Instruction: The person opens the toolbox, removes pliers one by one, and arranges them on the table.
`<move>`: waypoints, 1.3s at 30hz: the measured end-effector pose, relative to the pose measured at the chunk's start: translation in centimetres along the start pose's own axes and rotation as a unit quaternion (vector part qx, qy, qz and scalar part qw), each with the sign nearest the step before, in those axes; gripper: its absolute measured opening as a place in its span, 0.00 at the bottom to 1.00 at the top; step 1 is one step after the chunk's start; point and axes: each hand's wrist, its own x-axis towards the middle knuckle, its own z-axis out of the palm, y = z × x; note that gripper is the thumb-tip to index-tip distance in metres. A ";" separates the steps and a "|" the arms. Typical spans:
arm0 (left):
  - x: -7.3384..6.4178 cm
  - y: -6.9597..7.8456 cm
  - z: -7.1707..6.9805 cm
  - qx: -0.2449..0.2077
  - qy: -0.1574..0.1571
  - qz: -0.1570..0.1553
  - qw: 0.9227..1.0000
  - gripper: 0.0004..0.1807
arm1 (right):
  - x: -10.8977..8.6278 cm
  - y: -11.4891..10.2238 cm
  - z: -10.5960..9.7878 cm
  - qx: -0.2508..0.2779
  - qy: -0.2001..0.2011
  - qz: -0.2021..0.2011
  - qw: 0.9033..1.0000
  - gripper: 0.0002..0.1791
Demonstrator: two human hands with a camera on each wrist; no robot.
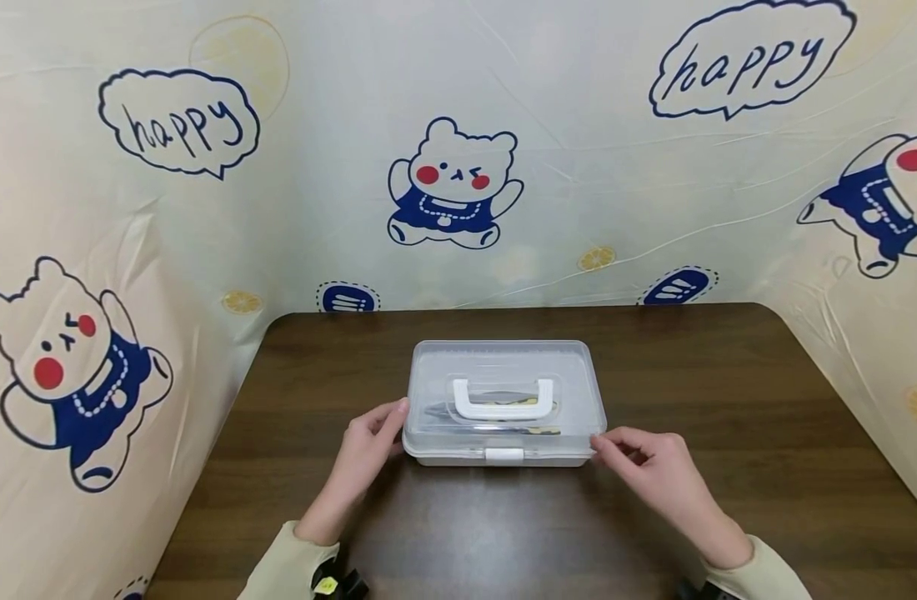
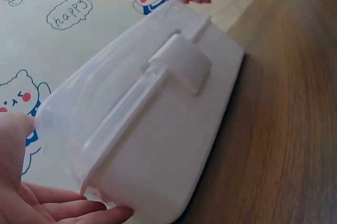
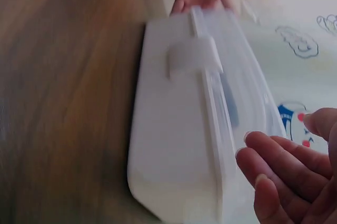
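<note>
A clear-lidded plastic storage box [image 1: 436,367] stands on the table, its lid down and a white handle [image 1: 503,411] lying flat on top. A white latch [image 1: 503,456] sits over the front rim. Through the lid, several slim items with dark and yellow parts show; their kind is blurred. My left hand [image 1: 370,443] is at the box's left side, thumb by the lid's edge, fairly straight fingers [image 2: 68,208] touching the side wall below the rim. Beside the front right corner is my right hand [image 1: 657,467], its fingers [image 3: 284,166] loosely bent and holding nothing.
The dark wooden table [image 1: 316,375] has rounded far corners. A pale printed curtain [image 1: 578,208] with bears and "happy" bubbles closes in the back and both sides. Light sleeves and dark wrist straps show at the bottom of the head view.
</note>
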 end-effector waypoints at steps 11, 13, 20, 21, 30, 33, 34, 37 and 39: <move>0.3 0.5 0.2 -0.011 -0.004 -0.038 0.999 0.28 | -0.4 -0.7 2.9 0.133 -0.179 0.107 0.969 0.13; 0.3 0.6 0.3 -0.012 -0.003 -0.036 0.999 0.27 | -0.4 -0.7 3.7 0.169 -0.202 0.134 0.955 0.16; 0.1 0.6 0.5 -0.007 -0.003 -0.031 0.999 0.29 | -0.3 -0.6 6.3 0.261 -0.239 0.211 0.911 0.23; 0.1 0.5 0.5 -0.005 -0.002 -0.032 0.999 0.29 | -0.3 -0.6 6.6 0.273 -0.238 0.222 0.905 0.24; -0.2 0.4 0.5 -0.007 -0.005 -0.051 0.999 0.31 | -0.4 -1.4 8.5 0.369 -0.194 0.301 0.858 0.33; -0.1 0.6 0.4 -0.003 -0.011 -0.051 0.999 0.32 | -0.3 -1.8 8.7 0.388 -0.184 0.317 0.846 0.35; -0.1 0.7 0.4 -0.001 -0.012 -0.051 0.999 0.32 | -0.3 -1.9 8.8 0.393 -0.182 0.321 0.842 0.36; -0.1 0.8 0.3 0.004 -0.016 -0.050 0.999 0.32 | -0.2 -2.0 8.8 0.403 -0.178 0.334 0.833 0.36; -0.1 0.8 0.3 0.004 -0.018 -0.053 0.998 0.32 | -0.1 -2.0 8.9 0.408 -0.175 0.341 0.829 0.36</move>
